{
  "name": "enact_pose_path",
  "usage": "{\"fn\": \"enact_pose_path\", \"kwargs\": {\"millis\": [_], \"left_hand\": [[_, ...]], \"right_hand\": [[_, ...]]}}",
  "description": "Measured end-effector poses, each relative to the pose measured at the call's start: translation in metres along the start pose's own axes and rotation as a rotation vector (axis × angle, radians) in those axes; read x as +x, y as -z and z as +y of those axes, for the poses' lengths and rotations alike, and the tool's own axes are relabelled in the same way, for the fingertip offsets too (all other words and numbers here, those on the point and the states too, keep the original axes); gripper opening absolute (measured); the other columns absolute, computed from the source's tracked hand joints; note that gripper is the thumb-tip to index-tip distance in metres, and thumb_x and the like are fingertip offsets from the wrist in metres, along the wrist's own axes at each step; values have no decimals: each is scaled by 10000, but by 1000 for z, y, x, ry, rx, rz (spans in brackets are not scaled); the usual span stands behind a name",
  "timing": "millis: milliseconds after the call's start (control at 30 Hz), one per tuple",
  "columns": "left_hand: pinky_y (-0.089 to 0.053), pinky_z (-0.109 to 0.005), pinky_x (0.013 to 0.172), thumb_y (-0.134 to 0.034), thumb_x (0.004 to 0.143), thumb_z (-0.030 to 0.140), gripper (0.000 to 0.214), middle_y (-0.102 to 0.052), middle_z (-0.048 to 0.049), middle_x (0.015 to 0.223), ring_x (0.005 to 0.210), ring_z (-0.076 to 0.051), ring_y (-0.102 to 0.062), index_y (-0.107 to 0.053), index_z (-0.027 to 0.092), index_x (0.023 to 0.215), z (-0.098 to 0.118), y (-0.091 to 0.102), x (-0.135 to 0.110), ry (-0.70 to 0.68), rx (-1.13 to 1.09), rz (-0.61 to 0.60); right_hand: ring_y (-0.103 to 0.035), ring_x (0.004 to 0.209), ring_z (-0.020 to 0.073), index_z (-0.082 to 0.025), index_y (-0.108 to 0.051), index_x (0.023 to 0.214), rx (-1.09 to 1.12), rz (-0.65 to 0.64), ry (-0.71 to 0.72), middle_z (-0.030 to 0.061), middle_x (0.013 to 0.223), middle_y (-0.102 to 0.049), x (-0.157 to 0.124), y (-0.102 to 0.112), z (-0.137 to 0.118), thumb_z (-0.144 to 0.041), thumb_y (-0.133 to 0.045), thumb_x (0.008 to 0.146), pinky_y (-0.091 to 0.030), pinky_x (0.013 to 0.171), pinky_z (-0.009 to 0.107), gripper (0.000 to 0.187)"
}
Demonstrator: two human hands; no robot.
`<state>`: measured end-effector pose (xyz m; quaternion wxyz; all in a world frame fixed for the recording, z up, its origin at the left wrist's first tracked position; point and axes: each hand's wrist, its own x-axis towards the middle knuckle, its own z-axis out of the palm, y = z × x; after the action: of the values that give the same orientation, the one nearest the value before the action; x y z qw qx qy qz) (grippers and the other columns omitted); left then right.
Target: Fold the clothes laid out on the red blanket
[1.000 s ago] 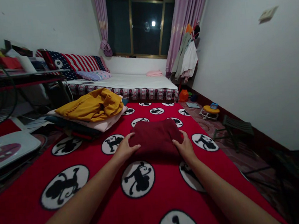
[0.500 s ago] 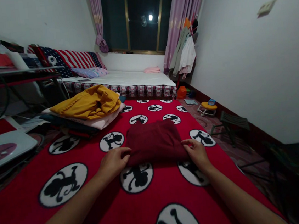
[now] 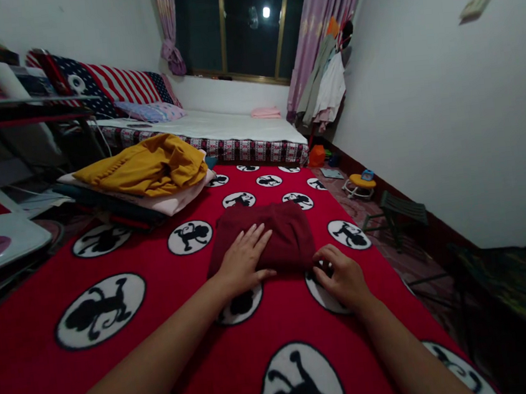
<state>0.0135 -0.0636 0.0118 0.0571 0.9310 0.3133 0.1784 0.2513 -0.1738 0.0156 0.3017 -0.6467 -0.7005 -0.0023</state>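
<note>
A folded dark red cloth [image 3: 281, 231] lies on a red blanket [image 3: 168, 276] printed with black-and-white cartoon circles. My left hand [image 3: 244, 258] rests flat on the cloth's near left part, fingers spread. My right hand [image 3: 342, 278] sits at the cloth's near right corner with its fingers curled on the edge; I cannot tell if it pinches the fabric.
A pile of folded clothes topped by a yellow garment [image 3: 147, 165] lies at the back left. Behind it stands a bed [image 3: 218, 129] under a dark window. A small stool [image 3: 398, 211] and toys sit on the floor at the right, by the wall.
My left hand moved from the cloth's left edge onto its top and now lies flat. My right hand shifted to the near right corner. The view tilted down a little.
</note>
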Motion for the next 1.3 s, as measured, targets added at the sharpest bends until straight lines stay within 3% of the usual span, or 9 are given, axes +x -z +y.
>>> {"fn": "enact_pose_path", "kwargs": {"millis": [133, 333, 500, 667, 800, 900, 1000, 1167, 1300], "left_hand": [[-164, -450, 1169, -628, 759, 590, 921, -184, -116, 1574, 1448, -275, -163, -245, 184, 1492, -9, 3, 5, 29, 1, -56], [-156, -446, 1171, -575, 776, 634, 890, -229, -134, 1557, 1441, -276, -192, -300, 153, 1472, -5, 5, 4, 61, -21, -55], [-173, -464, 1166, -380, 874, 664, 761, -293, -132, 1533, 1430, -273, -231, -392, 143, 1430, 2, 10, 8, 121, -74, -49], [-286, -472, 1121, -344, 959, 431, 497, -475, -141, 1426, 1342, -287, -401, -576, 124, 1274, 18, 16, 29, 251, -22, -50], [-277, -459, 1126, -399, 931, 392, 555, -394, -188, 1471, 1371, -316, -347, -462, 66, 1376, 22, 6, 34, 379, 75, 11], [-283, -435, 1120, -421, 910, 451, 671, -341, -247, 1481, 1374, -342, -333, -385, 11, 1416, 15, -1, 29, 469, 108, 0], [-283, -423, 1118, -412, 911, 453, 680, -353, -266, 1467, 1364, -343, -350, -386, -7, 1411, 11, -3, 25, 483, 112, 1], [-276, -437, 1118, -429, 908, 440, 668, -343, -277, 1468, 1362, -356, -348, -396, -3, 1407, 13, -4, 25, 502, 129, 45], [-268, -434, 1125, -442, 903, 444, 679, -335, -270, 1476, 1375, -352, -326, -385, 4, 1416, 14, -6, 23, 494, 113, 70]], "right_hand": [[-574, 703, 150, -215, -585, 834, -20, 27, 55, 24, 830, -599, 4, 0, 3, -191, -519, 814, -430, 650, 256, 73], [-551, 647, 148, -215, -551, 721, -91, 257, -27, 15, 732, -587, -2, 12, 20, -186, -513, 770, -416, 635, 264, 69], [-532, 564, 160, -230, -582, 663, -261, -4, -275, -8, 628, -596, 3, 19, 19, -230, -586, 680, -332, 512, 262, 17], [-597, 904, 214, -217, -618, 885, -81, 181, 34, 71, 955, -645, 48, 21, -30, -105, -470, 724, -451, 783, 325, 245], [-567, 1129, 191, -192, -614, 1152, 194, -59, 230, 90, 1202, -625, 78, -15, -30, -144, -399, 847, -434, 980, 349, 376], [-451, 1296, 209, -169, -561, 1278, 103, -137, 73, 107, 1375, -527, 86, -41, 1, -239, -358, 915, -360, 1075, 423, 422], [-486, 1263, 204, -153, -607, 1233, -83, -134, -85, 109, 1353, -549, 96, -44, 19, -191, -375, 903, -370, 1064, 364, 406], [-606, 1028, 195, -266, -664, 1128, -300, -60, -157, 53, 1145, -630, 133, -30, 1, -187, -452, 887, -464, 823, 275, 330], [-612, 976, 199, -278, -676, 1066, -348, -151, -259, 49, 1126, -595, 154, -39, -3, -232, -570, 847, -439, 719, 260, 248]]}}
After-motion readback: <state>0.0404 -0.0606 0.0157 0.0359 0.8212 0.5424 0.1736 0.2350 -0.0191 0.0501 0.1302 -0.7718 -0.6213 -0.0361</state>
